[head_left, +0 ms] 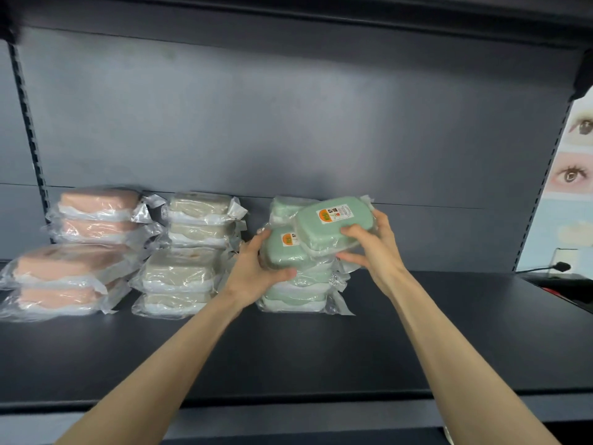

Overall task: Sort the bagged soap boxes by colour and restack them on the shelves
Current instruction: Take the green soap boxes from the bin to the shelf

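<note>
Shelf [321, 348], soap boxes in clear bags, sorted left to right. Pink: four counted, a rear stack [96, 216] of two and a front stack [61, 277] of two. Beige: four that I can separate, two at the rear [202, 220] and two in front [176, 281]; the bags blur the layers, so there may be one more. Green: one box [333, 226] tilted and raised, resting partly on the top box [282, 252] of the green stack [298, 293]; at least two more beneath that, and one part-hidden behind. Right hand [372, 248]: fingers wrapped over the tilted box's right end, thumb under it. Left hand [256, 268]: fingers curled round the top stacked box's left end, steadying it. Risks, as I judge them: the slick bags let the tilted box slide off if it is let go before it sits flat; the green stack looks uneven and could lean or spill forward onto the shelf when pressed off-centre.
</note>
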A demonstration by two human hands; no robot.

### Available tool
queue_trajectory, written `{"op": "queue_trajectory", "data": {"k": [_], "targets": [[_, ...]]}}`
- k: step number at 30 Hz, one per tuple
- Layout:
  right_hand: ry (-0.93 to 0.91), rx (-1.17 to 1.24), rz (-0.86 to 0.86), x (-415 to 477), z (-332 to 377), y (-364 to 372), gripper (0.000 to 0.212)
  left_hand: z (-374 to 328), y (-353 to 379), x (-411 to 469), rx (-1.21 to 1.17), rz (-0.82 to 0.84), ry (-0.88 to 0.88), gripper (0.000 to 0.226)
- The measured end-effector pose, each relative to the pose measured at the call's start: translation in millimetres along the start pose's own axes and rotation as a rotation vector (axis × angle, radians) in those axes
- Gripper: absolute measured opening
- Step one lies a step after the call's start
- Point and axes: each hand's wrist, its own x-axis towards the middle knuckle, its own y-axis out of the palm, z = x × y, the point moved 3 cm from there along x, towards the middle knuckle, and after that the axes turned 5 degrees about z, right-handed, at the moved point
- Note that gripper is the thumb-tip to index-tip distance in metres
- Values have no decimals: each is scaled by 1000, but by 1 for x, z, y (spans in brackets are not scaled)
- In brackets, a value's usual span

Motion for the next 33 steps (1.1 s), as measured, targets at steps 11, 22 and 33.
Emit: {"op": "queue_trajectory", "data": {"k": [11,22,33], "targets": [[-69,-485,-100,26,11,18,67,-6,13,10,136,-238,49,44],[-267,-518,132,26,1,19,48,8,11,5,218,-268,0,55],[-261,-629,150,34,-4,27,39,14,9,3,193,-229,2,45]]}}
